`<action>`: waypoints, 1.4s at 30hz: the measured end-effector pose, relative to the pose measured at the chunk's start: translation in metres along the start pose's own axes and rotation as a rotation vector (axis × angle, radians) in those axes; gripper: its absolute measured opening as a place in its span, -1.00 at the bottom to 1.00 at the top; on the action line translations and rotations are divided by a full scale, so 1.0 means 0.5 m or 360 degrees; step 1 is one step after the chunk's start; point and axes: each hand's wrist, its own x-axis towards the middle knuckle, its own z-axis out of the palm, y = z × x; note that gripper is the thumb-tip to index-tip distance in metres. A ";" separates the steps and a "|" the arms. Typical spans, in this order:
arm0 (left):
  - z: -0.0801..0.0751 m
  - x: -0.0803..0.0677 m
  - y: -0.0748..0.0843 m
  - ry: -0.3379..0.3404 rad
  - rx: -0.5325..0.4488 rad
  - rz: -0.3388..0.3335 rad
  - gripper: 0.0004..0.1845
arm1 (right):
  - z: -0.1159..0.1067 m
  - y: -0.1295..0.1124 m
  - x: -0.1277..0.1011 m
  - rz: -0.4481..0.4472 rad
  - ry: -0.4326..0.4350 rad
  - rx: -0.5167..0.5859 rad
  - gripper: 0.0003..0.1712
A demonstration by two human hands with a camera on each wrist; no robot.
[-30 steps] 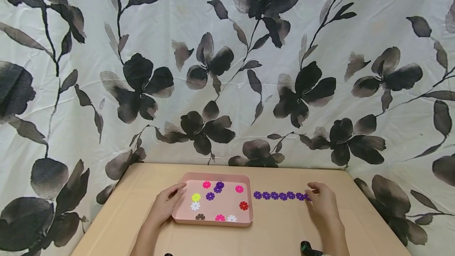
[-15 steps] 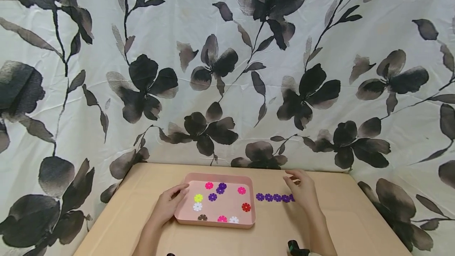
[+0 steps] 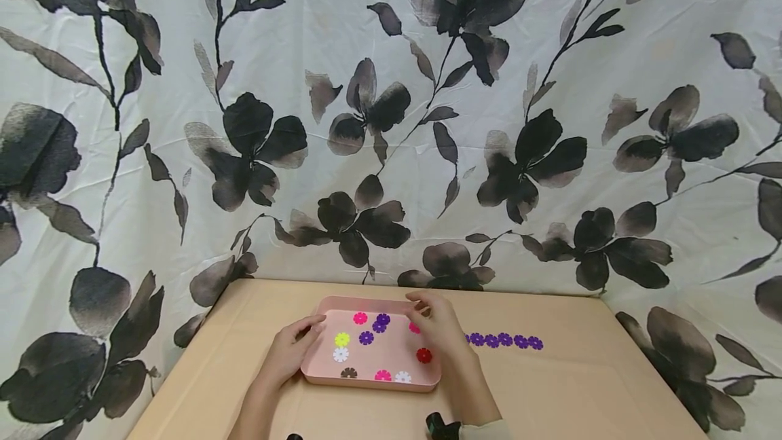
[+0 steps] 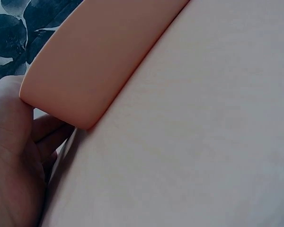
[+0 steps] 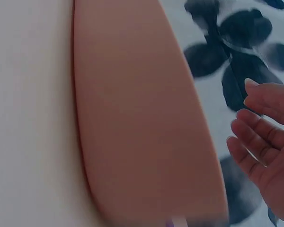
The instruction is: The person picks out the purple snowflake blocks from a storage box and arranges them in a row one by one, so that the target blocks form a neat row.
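Your wooden table [image 3: 550,392] stands against a floral curtain [image 3: 391,121]. The pink tray [image 3: 318,375] sits at the table's centre and holds 9 visible flower discs, 2 of them purple discs [image 3: 374,328] near 12 o'clock. Your left hand [image 3: 287,352] curls round the tray's 9 o'clock rim. Your right hand [image 3: 436,324] hovers over the 3 o'clock side, fingers relaxed, holding nothing, and hides part of the purple chain [image 3: 504,341] lying just beside the tray.

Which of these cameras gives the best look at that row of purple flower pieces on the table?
The head view: the row of purple flower pieces lies in a line on the table, right of the pink tray. The left wrist view shows only tray and table; the right wrist view shows none clearly.
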 end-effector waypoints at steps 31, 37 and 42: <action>0.003 0.002 -0.001 0.0015 0.0040 0.0015 -0.66 | 0.175 -0.010 -0.017 -0.0099 -0.0419 -0.0402 -0.64; 0.002 0.004 -0.002 0.0009 0.0029 -0.0003 -0.65 | 0.175 -0.008 -0.015 -0.0126 -0.0384 -0.0450 -0.81; -0.001 0.002 -0.001 0.0002 0.0014 -0.0024 -0.66 | 0.172 -0.010 -0.016 -0.0050 -0.0396 -0.0369 -0.85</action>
